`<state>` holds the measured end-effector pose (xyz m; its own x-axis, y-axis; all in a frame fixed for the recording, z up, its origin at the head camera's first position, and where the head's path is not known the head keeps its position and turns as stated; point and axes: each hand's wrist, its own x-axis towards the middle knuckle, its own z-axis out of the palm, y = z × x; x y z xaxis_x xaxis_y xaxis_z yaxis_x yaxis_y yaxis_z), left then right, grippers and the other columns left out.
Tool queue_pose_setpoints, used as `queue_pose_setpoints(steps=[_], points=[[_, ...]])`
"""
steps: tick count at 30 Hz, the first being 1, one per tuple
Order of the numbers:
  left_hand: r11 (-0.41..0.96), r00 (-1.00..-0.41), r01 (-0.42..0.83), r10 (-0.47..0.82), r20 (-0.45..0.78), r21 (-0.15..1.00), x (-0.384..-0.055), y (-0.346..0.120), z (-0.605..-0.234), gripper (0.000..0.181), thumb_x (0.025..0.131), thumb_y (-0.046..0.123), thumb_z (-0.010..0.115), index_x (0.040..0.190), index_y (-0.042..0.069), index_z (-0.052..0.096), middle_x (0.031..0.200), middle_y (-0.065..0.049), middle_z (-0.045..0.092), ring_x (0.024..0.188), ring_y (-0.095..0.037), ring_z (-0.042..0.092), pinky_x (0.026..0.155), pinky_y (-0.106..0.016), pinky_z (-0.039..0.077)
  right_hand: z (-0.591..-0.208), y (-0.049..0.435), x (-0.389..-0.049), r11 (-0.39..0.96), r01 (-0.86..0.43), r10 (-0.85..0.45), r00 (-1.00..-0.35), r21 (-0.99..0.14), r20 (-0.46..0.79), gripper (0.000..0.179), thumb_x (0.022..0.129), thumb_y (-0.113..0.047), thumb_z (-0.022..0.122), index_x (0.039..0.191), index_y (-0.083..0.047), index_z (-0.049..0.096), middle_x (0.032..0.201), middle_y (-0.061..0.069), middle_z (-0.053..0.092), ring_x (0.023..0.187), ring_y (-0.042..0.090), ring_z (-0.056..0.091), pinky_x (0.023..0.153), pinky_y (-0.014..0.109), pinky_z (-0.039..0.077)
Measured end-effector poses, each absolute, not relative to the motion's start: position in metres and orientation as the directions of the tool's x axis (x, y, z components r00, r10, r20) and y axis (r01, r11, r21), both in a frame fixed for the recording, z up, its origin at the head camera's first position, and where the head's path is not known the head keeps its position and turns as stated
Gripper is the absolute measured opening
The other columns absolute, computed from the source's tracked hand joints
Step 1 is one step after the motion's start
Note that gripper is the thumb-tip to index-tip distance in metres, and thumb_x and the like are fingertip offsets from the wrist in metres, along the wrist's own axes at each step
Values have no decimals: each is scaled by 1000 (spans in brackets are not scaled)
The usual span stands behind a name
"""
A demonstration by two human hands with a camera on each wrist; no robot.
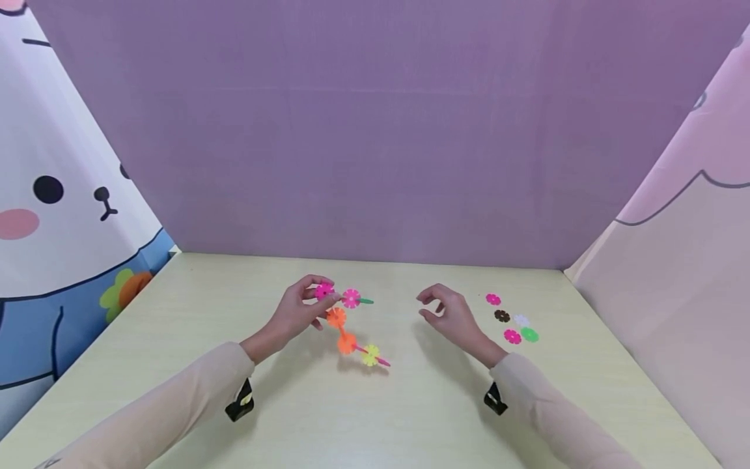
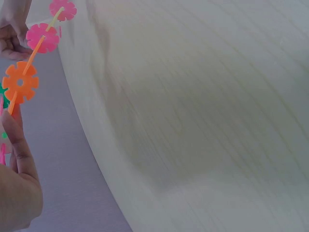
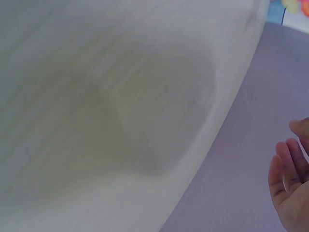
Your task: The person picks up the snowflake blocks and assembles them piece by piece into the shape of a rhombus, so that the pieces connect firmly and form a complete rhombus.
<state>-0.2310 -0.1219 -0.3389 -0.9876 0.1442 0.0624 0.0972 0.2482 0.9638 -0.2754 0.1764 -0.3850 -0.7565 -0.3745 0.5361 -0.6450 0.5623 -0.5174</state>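
Observation:
My left hand (image 1: 293,309) pinches a chain of interlocking flower-shaped plastic discs between thumb and fingers, raised over the table. Near the fingertips are a magenta disc (image 1: 323,291) and a pink disc (image 1: 351,299) with a green disc (image 1: 366,301) seen edge-on. Two orange discs (image 1: 347,344) hang below, followed by a yellow disc (image 1: 370,355) and a pink one (image 1: 383,362) at the end. The left wrist view shows an orange disc (image 2: 30,81) just past the thumb. To the right, my right hand (image 1: 457,319) hovers with loosely bent fingers, holding nothing; its fingers (image 3: 276,179) appear in the right wrist view.
Several loose flower discs lie right of my right hand: magenta (image 1: 512,337), brown (image 1: 502,316), white (image 1: 521,320) and green (image 1: 530,335). A purple panel (image 1: 375,143) rises behind the pale wooden table (image 1: 375,423). Printed cloths hang at both sides.

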Motion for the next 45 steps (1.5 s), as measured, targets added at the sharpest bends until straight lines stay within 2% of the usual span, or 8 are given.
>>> queue_pose_setpoints(steps=[6, 10, 17, 22, 27, 34, 41, 45], points=[[250, -989, 94, 137, 61, 964, -230, -124, -340, 34, 87, 17, 62, 117, 5, 49, 107, -23, 64, 70, -22, 66, 56, -33, 54, -391, 213, -275, 619, -595, -358, -794, -513, 491, 22, 73, 5, 69, 94, 0, 63, 92, 14, 65, 82, 24, 62, 60, 27, 51], [257, -989, 92, 134, 59, 962, -230, -125, -341, 34, 87, 17, 62, 116, 5, 49, 105, -20, 65, 70, -22, 67, 56, -33, 54, -396, 238, -274, 659, -573, -354, -808, -487, 472, 22, 72, 6, 69, 93, 1, 62, 90, 15, 64, 82, 26, 61, 60, 30, 51], [253, -989, 91, 139, 57, 963, -231, -128, -343, 35, 87, 17, 62, 117, 5, 48, 109, -25, 62, 69, -20, 66, 56, -32, 54, -401, 278, -269, 716, -537, -334, -825, -447, 456, 23, 70, 9, 69, 91, 3, 62, 87, 16, 65, 79, 30, 61, 59, 30, 50], [259, -989, 88, 138, 53, 962, -231, -128, -342, 36, 87, 18, 62, 118, 6, 48, 107, -23, 63, 70, -21, 67, 57, -32, 54, -401, 299, -265, 754, -496, -307, -846, -431, 436, 23, 69, 11, 68, 89, 3, 62, 86, 16, 65, 77, 31, 60, 60, 31, 51], [266, -990, 80, 133, 46, 961, -230, -127, -340, 36, 87, 18, 62, 118, 6, 48, 106, -21, 64, 71, -22, 67, 58, -33, 55, -402, 314, -263, 781, -467, -312, -866, -415, 390, 22, 71, 12, 66, 91, 4, 63, 90, 15, 66, 82, 32, 61, 63, 36, 52], [270, -990, 83, 136, 48, 959, -231, -128, -341, 36, 87, 18, 62, 118, 5, 48, 107, -21, 64, 71, -22, 66, 57, -32, 54, -404, 326, -262, 815, -398, -307, -913, -422, 269, 19, 74, 7, 66, 92, 4, 63, 91, 16, 65, 84, 31, 60, 78, 48, 49], [242, -989, 83, 141, 50, 967, -247, -133, -362, 43, 84, 25, 66, 119, 7, 48, 107, -20, 64, 70, -20, 67, 54, -31, 54, -407, 333, -261, 851, -367, -312, -929, -376, 201, 20, 71, 6, 68, 90, 2, 63, 84, 8, 64, 79, 23, 59, 72, 40, 51], [243, -987, 102, 144, 68, 965, -250, -135, -366, 45, 83, 29, 67, 118, 8, 48, 104, -18, 66, 69, -19, 67, 53, -31, 54, -407, 333, -262, 856, -360, -314, -932, -372, 178, 20, 72, 7, 67, 90, 2, 62, 84, 8, 64, 78, 22, 59, 71, 38, 51]])
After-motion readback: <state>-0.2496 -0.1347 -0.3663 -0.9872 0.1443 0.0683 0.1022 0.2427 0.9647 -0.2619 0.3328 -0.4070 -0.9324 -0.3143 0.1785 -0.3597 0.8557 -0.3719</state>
